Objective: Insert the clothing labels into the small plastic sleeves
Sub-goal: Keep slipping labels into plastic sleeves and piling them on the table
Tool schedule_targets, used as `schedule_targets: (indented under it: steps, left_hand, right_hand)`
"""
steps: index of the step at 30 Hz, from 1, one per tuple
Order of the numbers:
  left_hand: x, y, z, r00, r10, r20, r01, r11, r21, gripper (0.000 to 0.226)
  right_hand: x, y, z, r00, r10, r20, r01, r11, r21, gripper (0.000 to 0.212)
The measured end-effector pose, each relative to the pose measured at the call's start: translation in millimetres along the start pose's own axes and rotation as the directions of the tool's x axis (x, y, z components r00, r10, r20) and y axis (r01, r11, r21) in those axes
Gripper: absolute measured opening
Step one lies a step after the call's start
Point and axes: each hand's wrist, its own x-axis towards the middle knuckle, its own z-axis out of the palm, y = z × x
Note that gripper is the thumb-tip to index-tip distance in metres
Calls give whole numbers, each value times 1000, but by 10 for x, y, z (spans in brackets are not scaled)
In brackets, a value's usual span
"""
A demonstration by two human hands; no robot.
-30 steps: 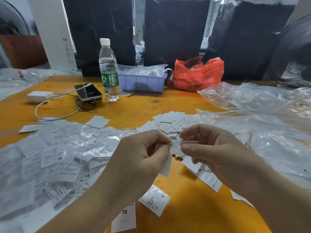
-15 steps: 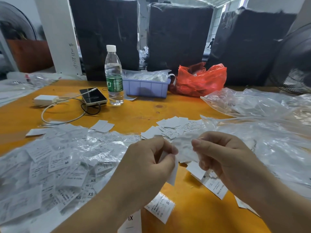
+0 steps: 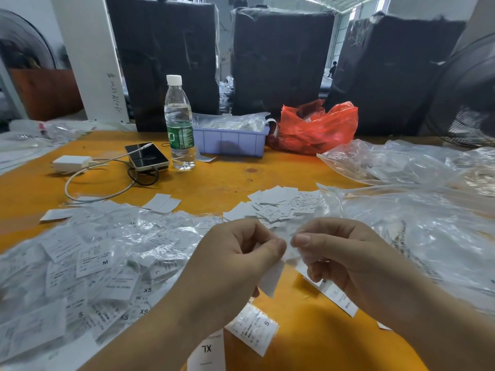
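We see both hands raised together over the orange table top (image 3: 267,180), close but not touching. The left hand (image 3: 235,266) pinches a small white paper label (image 3: 270,279) between thumb and curled fingers; the label hangs down from the pinch, tilted. The right hand (image 3: 345,258) pinches a small clear plastic sleeve (image 3: 290,253) between thumb and forefinger, right beside the left thumb tip. The sleeve is blurred and see-through, so we cannot tell whether the label's top edge is inside it yet. On the left of the table lies a wide heap of bagged white labels in crinkled clear sleeves (image 3: 88,266), with size letters M, XS, S, XL readable. One bagged label marked S (image 3: 253,332) lies flat just below the hands, and a white XL tag (image 3: 206,352) is at the bottom edge. Beyond the hands sits a loose pile of bare white paper labels (image 3: 278,204). To the right are large crumpled clear plastic bags (image 3: 407,215). At the far side: a clear water bottle with white cap and green wrap (image 3: 179,124), upright; a black smartphone (image 3: 146,156) with a white cable (image 3: 88,183) to a white charger block (image 3: 71,163); a lilac plastic bin (image 3: 230,141) holding clear bags; a red plastic bag (image 3: 316,127) touching the bin's right end.
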Motion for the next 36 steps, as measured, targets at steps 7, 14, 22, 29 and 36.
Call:
schedule_targets:
  steps: [7,14,22,29,36]
  left_hand:
    - [10,-22,-4,999,41,-31,-39,996,79,32]
    - [22,-23,-30,1000,-12,4,12,1000,5,20]
    - [22,-34,-93,998,28,-51,-27,1000,14,22]
    - [27,-26,-104,996,41,-73,-39,999,24,34]
    - [12,-17,-85,999,34,7,-34,998,50,45]
  right_hand:
    - [-15,-16,30,1000,-14,-23,14,1000,4,20]
    - [35,48,-19,994,-27,-106,28,1000,11,13]
    - [54,63,-25,986,-32,-165,50,993,106,19]
    - [43,44,-4,984,-26,-174,55,984,167,26]
    - [25,29,12,982,-47,-184,73,988,137,8]
